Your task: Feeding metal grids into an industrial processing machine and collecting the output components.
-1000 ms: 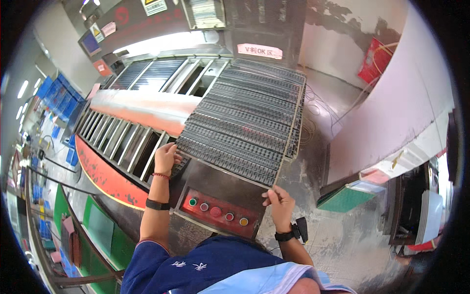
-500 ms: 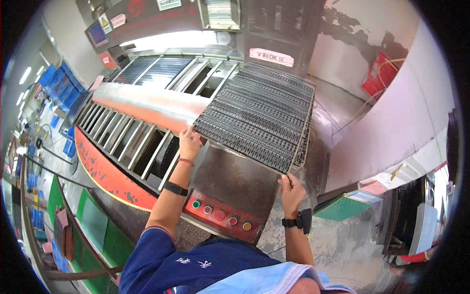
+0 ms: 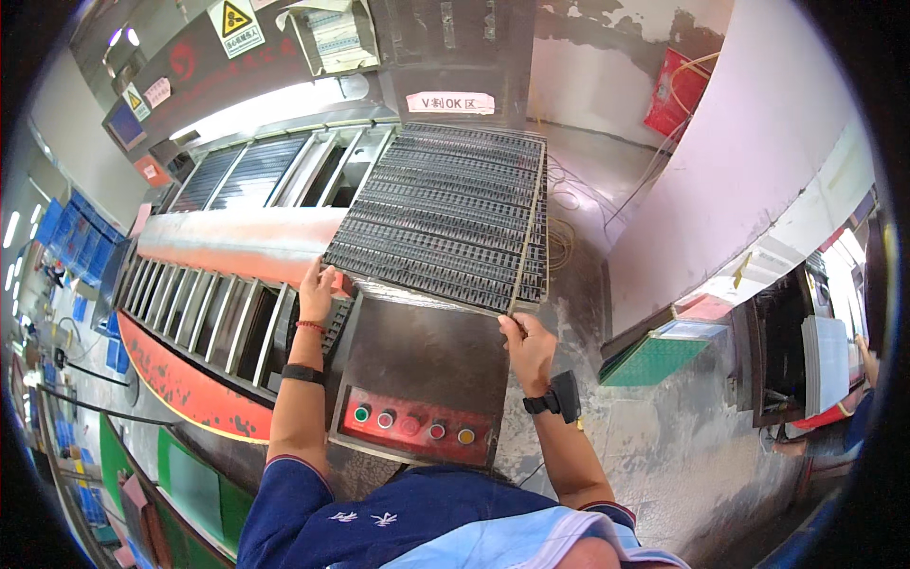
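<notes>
A dark panel with rows of fine slots (image 3: 436, 204), which looks like a circuit board panel, lies on top of more of the same kind. My left hand (image 3: 316, 292) pinches its near left corner. At the near right corner, my right hand (image 3: 531, 349) grips the edge between thumb and bent fingers. A tan right edge of the top panel runs slightly inside the side of the stack (image 3: 541, 251) below. The stack's near side shows as a thin pale band. A black band is on each wrist.
A dark ledge with a red button panel (image 3: 413, 424) stands between me and the stack. To the left is an orange machine with a slatted roller bed (image 3: 204, 308). Green boards (image 3: 654, 360) lean by the white wall at right. Another person's arm (image 3: 866, 360) shows at far right.
The view has swung to the right, so the machine and panel sit further left. Both hands stay on the near corners, and the top panel lies a little differently over the stack.
</notes>
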Available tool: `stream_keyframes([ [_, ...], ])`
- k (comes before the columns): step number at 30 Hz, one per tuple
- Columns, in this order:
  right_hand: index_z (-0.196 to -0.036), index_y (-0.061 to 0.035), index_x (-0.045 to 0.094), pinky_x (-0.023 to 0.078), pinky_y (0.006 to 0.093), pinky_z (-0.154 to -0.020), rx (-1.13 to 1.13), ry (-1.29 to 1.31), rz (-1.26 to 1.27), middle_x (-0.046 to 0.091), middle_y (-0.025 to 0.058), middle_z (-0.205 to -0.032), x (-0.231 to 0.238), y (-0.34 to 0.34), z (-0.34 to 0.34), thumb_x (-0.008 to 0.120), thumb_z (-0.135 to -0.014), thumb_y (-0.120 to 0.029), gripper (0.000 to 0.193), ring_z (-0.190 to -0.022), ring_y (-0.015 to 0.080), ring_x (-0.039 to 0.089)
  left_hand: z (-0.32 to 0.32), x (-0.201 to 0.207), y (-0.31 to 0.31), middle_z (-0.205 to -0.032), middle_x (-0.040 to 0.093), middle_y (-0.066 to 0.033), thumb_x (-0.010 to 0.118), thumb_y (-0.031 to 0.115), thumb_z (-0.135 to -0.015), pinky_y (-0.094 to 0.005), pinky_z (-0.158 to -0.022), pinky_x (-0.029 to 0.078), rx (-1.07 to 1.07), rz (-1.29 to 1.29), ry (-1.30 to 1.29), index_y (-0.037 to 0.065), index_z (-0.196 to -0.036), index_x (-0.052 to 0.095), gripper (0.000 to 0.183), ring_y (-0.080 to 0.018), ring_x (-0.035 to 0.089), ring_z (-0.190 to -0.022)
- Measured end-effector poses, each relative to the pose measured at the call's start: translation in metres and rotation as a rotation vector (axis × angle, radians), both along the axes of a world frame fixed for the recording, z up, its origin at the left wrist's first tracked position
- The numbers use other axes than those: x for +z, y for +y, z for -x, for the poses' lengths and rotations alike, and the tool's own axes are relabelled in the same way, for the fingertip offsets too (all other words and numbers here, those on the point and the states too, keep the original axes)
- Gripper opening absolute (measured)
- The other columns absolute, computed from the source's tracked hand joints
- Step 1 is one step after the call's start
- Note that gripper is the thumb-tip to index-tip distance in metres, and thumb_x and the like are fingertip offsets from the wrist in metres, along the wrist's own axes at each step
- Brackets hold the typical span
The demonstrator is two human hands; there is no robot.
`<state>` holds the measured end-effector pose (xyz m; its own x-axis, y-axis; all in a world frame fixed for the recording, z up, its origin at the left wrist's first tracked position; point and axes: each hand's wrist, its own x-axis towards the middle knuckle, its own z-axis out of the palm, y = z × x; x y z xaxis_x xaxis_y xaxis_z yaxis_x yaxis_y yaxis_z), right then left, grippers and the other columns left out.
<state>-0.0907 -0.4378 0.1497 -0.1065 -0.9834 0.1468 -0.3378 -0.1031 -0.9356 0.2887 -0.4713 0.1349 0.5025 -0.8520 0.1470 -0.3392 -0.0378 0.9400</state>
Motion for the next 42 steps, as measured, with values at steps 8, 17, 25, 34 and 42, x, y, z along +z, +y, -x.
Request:
stream_keyframes([
  [8, -0.081, -0.0044, 0.062, 0.043, 0.0330, -0.049, -0.071, 0.417, 0.257, 0.061, 0.0131, -0.066, 0.001, 0.000, 0.001, 0.063, -0.081, -0.024, 0.019, -0.056, 0.0275, 0.059, 0.002, 0.027, 0.007, -0.082, 0.058, -0.0203, 0.053, 0.022, -0.085, -0.0374, -0.068, 0.045, -0.028, -0.077, -0.483, -0.005, -0.101, 0.055, 0.032, -0.0333, 0.057, -0.076],
  [17, -0.075, -0.0112, 0.055, 0.042, 0.0343, -0.047, -0.165, 0.594, 0.442, 0.056, 0.0073, -0.064, 0.012, -0.019, 0.038, 0.066, -0.077, -0.030, 0.022, -0.054, 0.0261, 0.055, 0.042, 0.023, 0.016, -0.085, 0.057, -0.0190, 0.055, 0.026, -0.084, -0.0428, -0.066, 0.046, -0.029, -0.017, -0.735, -0.002, -0.107, 0.050, 0.036, -0.0378, 0.056, -0.079],
  [25, -0.100, -0.0051, 0.060, 0.046, 0.0312, -0.062, -0.066, 0.457, 0.502, 0.059, 0.0117, -0.092, 0.005, -0.034, 0.042, 0.068, -0.076, -0.024, 0.032, -0.070, 0.0230, 0.057, 0.029, 0.015, 0.009, -0.083, 0.061, -0.0172, 0.065, 0.038, -0.075, -0.0389, -0.066, 0.048, 0.039, 0.113, -0.715, 0.001, -0.094, 0.059, 0.043, -0.0323, 0.060, -0.076],
  [34, -0.099, 0.0005, 0.062, 0.046, 0.0287, -0.064, 0.038, 0.179, 0.302, 0.059, 0.0128, -0.096, 0.008, -0.033, 0.046, 0.068, -0.077, -0.015, 0.028, -0.076, 0.0195, 0.057, 0.035, 0.017, 0.012, -0.071, 0.062, -0.0120, 0.074, 0.032, -0.070, -0.0279, -0.062, 0.047, 0.099, 0.077, -0.225, -0.003, -0.091, 0.061, 0.043, -0.0176, 0.057, -0.063],
  [42, -0.102, -0.0015, 0.059, 0.046, 0.0303, -0.064, 0.011, 0.179, 0.212, 0.058, 0.0126, -0.093, -0.015, 0.003, 0.083, 0.067, -0.078, -0.020, 0.031, -0.072, 0.0201, 0.057, 0.012, 0.060, 0.069, -0.090, 0.061, -0.0162, 0.064, 0.032, -0.078, -0.0317, -0.073, 0.046, -0.119, -0.115, -0.339, -0.003, -0.113, 0.050, 0.052, -0.0229, 0.059, -0.083],
])
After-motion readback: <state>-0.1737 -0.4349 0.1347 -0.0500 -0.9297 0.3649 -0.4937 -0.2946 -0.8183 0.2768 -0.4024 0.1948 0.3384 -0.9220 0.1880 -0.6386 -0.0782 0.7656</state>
